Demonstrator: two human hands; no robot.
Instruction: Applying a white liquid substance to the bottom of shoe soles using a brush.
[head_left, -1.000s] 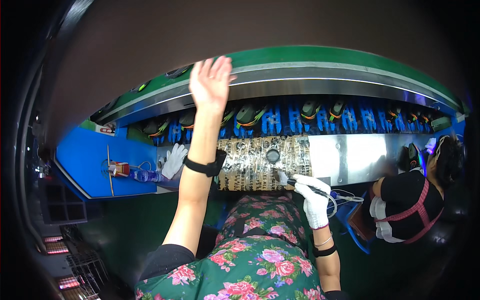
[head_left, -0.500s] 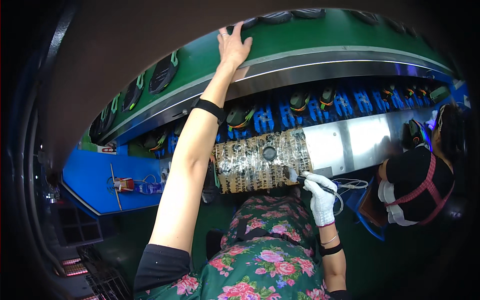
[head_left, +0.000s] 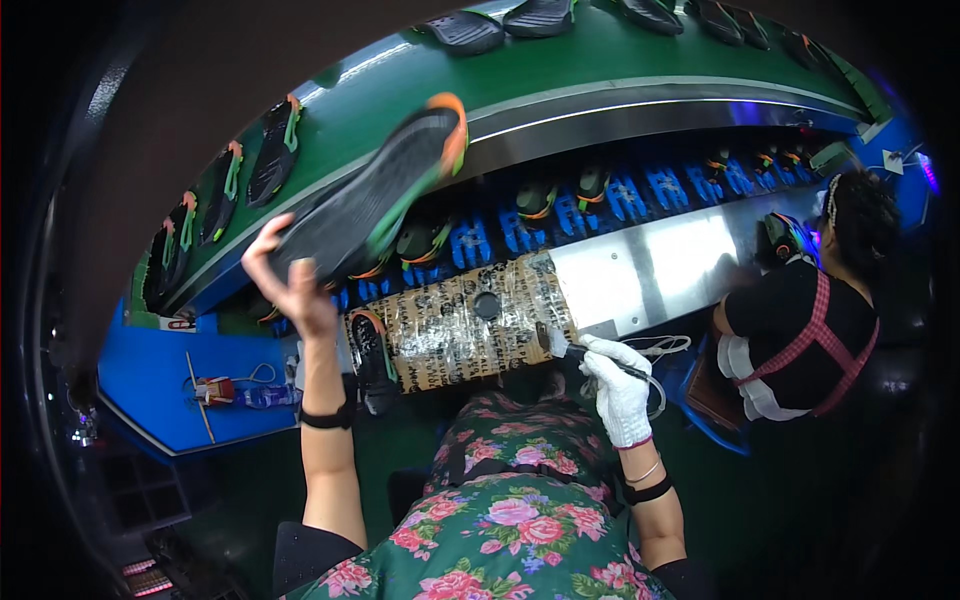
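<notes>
My left hand [head_left: 290, 280] is raised and grips the heel end of a black shoe sole with orange and green trim [head_left: 375, 195], held in the air in front of the green conveyor belt [head_left: 560, 70]. My right hand [head_left: 615, 385], in a white glove, holds a thin black brush tool [head_left: 590, 352] with a cord at the edge of the tape-wrapped work pad [head_left: 455, 325]. Another black sole [head_left: 372, 355] lies on the pad's left end.
Several soles ride on the green belt [head_left: 270, 150]. A lower row of soles sits on blue holders [head_left: 620, 195]. A co-worker in black with a red-strapped apron [head_left: 800, 320] sits at right by the metal plate [head_left: 640, 270]. A blue shelf [head_left: 190, 385] is at left.
My left hand, which reached up to the green belt with open fingers, has come down and left holding a black sole. My right hand stays at the pad with its tool.
</notes>
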